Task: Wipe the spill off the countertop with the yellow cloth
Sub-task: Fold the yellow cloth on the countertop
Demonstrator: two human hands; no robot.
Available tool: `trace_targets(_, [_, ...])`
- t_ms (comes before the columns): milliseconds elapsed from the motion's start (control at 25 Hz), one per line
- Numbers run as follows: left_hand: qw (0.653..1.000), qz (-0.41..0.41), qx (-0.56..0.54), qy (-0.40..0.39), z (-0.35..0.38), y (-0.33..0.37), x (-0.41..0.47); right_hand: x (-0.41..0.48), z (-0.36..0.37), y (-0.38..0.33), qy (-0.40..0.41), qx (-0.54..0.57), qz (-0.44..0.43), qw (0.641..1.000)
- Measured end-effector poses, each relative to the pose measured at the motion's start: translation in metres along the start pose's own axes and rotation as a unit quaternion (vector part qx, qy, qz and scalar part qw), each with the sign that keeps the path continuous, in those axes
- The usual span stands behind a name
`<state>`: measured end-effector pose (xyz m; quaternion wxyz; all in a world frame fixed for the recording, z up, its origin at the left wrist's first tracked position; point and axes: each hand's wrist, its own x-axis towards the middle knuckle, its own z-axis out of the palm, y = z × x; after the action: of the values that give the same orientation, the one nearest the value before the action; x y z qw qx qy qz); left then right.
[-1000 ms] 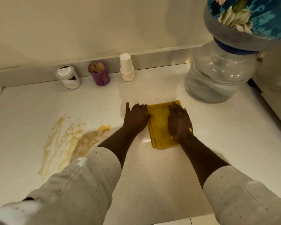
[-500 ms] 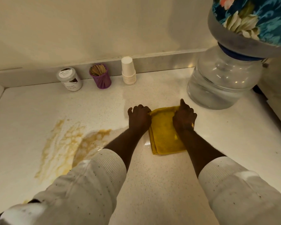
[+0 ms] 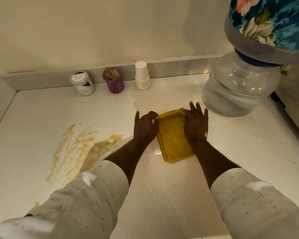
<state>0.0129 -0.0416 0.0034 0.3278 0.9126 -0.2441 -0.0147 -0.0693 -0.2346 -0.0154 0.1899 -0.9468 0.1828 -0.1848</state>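
A folded yellow cloth [image 3: 173, 135] lies on the white countertop [image 3: 162, 187], in the middle. My left hand [image 3: 145, 126] rests at the cloth's far left corner with its fingers curled onto that corner. My right hand [image 3: 196, 125] lies flat over the cloth's right edge, fingers spread and reaching past its far edge onto the counter. An orange-brown spill [image 3: 76, 150] spreads over the counter to the left of my left forearm, which hides its near right part.
Along the back wall stand a white jar [image 3: 82, 83], a purple holder of toothpicks [image 3: 113, 81] and a stack of white paper cups [image 3: 141, 75]. A large clear water bottle [image 3: 236, 90] stands right of the cloth, close to my right hand, under a floral cover [image 3: 269, 23].
Both hands slid from the cloth's middle to its far edge. The left hand's fingers curled onto the corner. The right hand curled, then spread flat again.
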Motion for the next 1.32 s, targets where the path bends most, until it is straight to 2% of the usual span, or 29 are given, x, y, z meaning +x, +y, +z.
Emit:
trace_targets(120, [0.999, 0.013, -0.006, 0.030, -0.021, -0.004, -0.011, 0.000, -0.009, -0.016, -0.015, 0.016, -0.004, 1.000])
trace_targets(280, [0.998, 0.024, 0.000, 0.062, -0.053, -0.016, -0.031, -0.012, -0.013, -0.052, 0.030, 0.109, 0.013, 0.993])
trace_targets(400, [0.996, 0.018, 0.001, 0.085, -0.083, -0.026, -0.047, -0.020, -0.016, -0.085, 0.027, 0.138, 0.038, 0.989])
trace_targets(560, [0.994, 0.011, -0.004, 0.109, -0.133, -0.044, -0.067, -0.031, -0.023, -0.141, 0.054, 0.169, 0.005, 0.984])
trace_targets(800, [0.991, 0.030, -0.005, 0.133, -0.209, -0.095, -0.113, -0.077, -0.020, -0.231, 0.078, 0.185, -0.002, 0.980])
trace_targets(1080, [0.979, 0.102, -0.021, 0.175, -0.287, -0.155, -0.156, -0.126, -0.015, -0.336, 0.136, 0.183, -0.021, 0.973])
trace_targets(1320, [0.984, 0.087, -0.019, 0.152, -0.307, -0.187, -0.164, -0.139, 0.004, -0.368, 0.133, 0.163, 0.000, 0.978])
